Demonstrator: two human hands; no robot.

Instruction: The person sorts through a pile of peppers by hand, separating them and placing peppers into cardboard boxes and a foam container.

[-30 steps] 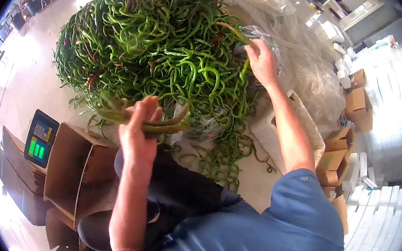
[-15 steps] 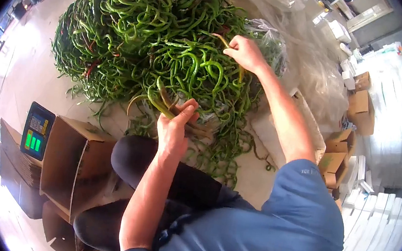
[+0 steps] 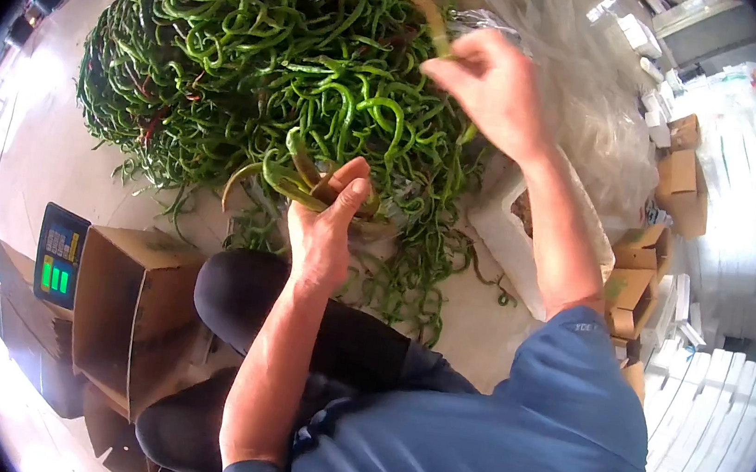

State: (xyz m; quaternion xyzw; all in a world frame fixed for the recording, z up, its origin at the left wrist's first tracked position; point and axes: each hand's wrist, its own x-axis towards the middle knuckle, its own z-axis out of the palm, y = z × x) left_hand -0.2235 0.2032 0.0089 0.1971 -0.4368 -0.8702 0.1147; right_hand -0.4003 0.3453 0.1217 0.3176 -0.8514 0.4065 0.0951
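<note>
the right hand (image 3: pixel 501 96) is pinched narrow on one yellowish pepper (image 3: pixel 432 20), whose long axis runs from the fingertips away from the body and leans left (it is blurred). the left hand (image 3: pixel 323 230) lies nearer the body and to the left of that pinch, closed on a small bunch of peppers (image 3: pixel 286 179) lying roughly crosswise, ends fanning out to its left. the pepper pile (image 3: pixel 269 46) spreads ahead of the left grip and to the left of the right one, its right edge nearer the right hand. to the left hand's left, past a cardboard box (image 3: pixel 109 308), a scale display (image 3: pixel 60 256) glows green, digits unreadable; the small sleeve lettering (image 3: pixel 589 328) cannot be read surely.
</note>
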